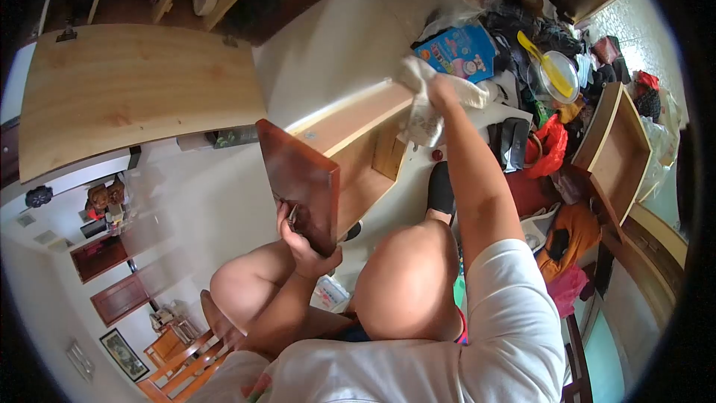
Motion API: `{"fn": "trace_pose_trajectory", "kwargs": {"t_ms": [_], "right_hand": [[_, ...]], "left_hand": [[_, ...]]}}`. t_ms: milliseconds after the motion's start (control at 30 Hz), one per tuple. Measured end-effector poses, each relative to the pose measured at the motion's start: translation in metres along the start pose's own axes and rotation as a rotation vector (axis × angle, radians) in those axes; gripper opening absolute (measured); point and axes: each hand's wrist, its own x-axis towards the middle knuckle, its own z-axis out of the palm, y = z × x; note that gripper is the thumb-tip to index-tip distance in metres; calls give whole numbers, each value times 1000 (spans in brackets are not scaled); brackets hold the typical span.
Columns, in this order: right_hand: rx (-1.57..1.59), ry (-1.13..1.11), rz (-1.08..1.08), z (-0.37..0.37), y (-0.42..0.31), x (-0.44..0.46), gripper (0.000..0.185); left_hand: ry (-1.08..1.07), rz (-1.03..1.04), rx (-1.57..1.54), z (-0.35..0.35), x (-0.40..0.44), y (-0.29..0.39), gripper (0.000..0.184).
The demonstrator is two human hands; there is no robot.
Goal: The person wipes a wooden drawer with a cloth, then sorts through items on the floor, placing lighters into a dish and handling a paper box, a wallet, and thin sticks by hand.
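Observation:
A wooden drawer with a dark red-brown front panel is held tilted above the floor, in front of my knees. My left hand is closed at the lower part of that front, fingers around its metal handle. My right hand grips a whitish cloth at the drawer's far end. Part of the cloth hangs over the drawer's corner, and its far end spreads to the right behind my wrist. My right fingers are partly hidden by the cloth.
At right lies a heap with a blue printed bag, a clear tub with a yellow scraper-like tool, and a red plastic bag. Another drawer leans there. A cabinet with an open wooden door stands upper left.

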Motion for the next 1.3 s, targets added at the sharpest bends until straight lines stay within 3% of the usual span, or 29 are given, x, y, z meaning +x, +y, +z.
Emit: {"fn": "trace_pose_trajectory", "kwargs": {"t_ms": [100,200,267,333,400,433,467,500,533,567,667,700,767,800,867,933,1000,1067,1167,1267,1300], "right_hand": [[930,-275,183,26,23,3,42],[1388,-436,322,41,-22,-67,34],[1266,-664,344,72,2,-71,33],[515,-716,321,95,46,-69,31],[781,-628,433,120,64,-85,32],[1001,-432,334,127,60,-90,36],[945,-382,223,125,55,-82,41],[1150,-338,211,110,36,-79,43],[1434,-446,363,112,27,-56,45],[1472,-510,360,83,-5,-63,45],[1232,-671,268,97,8,-42,51],[1127,-614,265,107,24,-44,53],[163,-514,-93,98,54,-54,44],[-395,-469,-640,103,69,-58,40],[-185,-374,-230,73,65,-101,36],[-81,-116,-203,38,15,-132,37],[-73,29,-597,31,-27,-131,38],[-142,35,-723,45,-62,-106,34],[-488,149,-660,102,-45,-68,28],[-212,-198,-392,126,-26,-93,28],[-175,-337,-479,148,-9,-97,31]], "left_hand": [[62,-48,-118,3,0,-8,109],[69,-124,-127,-1,-7,-13,107],[85,-177,-176,-3,-3,-24,104],[147,-260,-210,-5,16,-16,100],[203,-255,-295,-1,35,-18,98],[195,-248,-317,-1,37,-25,100],[184,-219,-302,1,33,-29,101],[166,-192,-283,1,28,-32,102],[143,-169,-260,-2,23,-33,103],[139,-219,-225,0,18,-27,105],[206,-253,-274,5,9,-20,104],[203,-254,-283,6,13,-21,104],[208,-251,-290,2,25,-25,102],[190,-242,-268,-1,31,-25,101],[154,-233,-226,-2,48,-25,100],[163,-193,-235,3,46,-21,99],[127,-162,-229,8,45,-9,100],[80,-34,-140,14,50,5,101],[56,-26,75,28,60,33,104],[72,-31,14,35,82,41,97],[59,-44,-5,33,84,41,96]]}}
